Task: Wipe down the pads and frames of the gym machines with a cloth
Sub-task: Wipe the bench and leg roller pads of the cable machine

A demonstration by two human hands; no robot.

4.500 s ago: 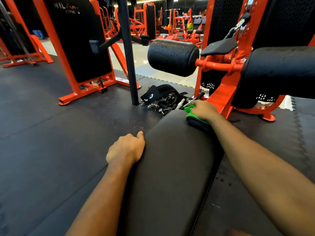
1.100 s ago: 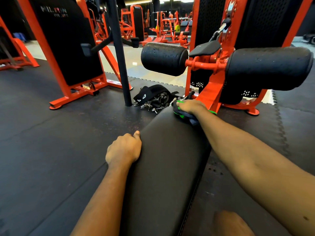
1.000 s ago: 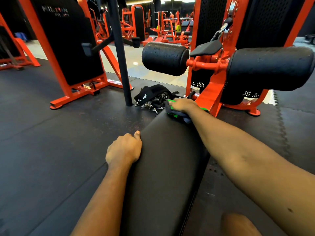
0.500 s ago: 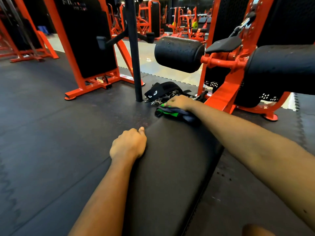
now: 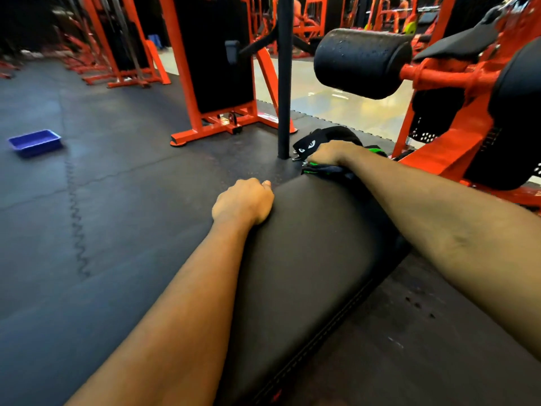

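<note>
A long black bench pad [image 5: 307, 259] runs from the bottom of the view up to the centre. My right hand [image 5: 332, 152] presses a green and dark cloth [image 5: 322, 169] onto the pad's far left corner. My left hand [image 5: 243, 200] is curled over the pad's left edge, its fingers wrapped around the side. Behind the pad stands an orange machine frame [image 5: 456, 142] with a black foam roller pad [image 5: 360, 63] sticking out to the left.
A black upright post [image 5: 284, 77] stands just beyond the pad, with a pile of black straps and metal clips [image 5: 325, 139] at its foot. Another orange machine [image 5: 210, 68] is farther left. A blue tray [image 5: 35, 142] lies on the rubber floor at far left.
My right hand has slid the cloth leftwards along the pad's far end, from its right side to its left corner. My left hand has kept its grip on the edge.
</note>
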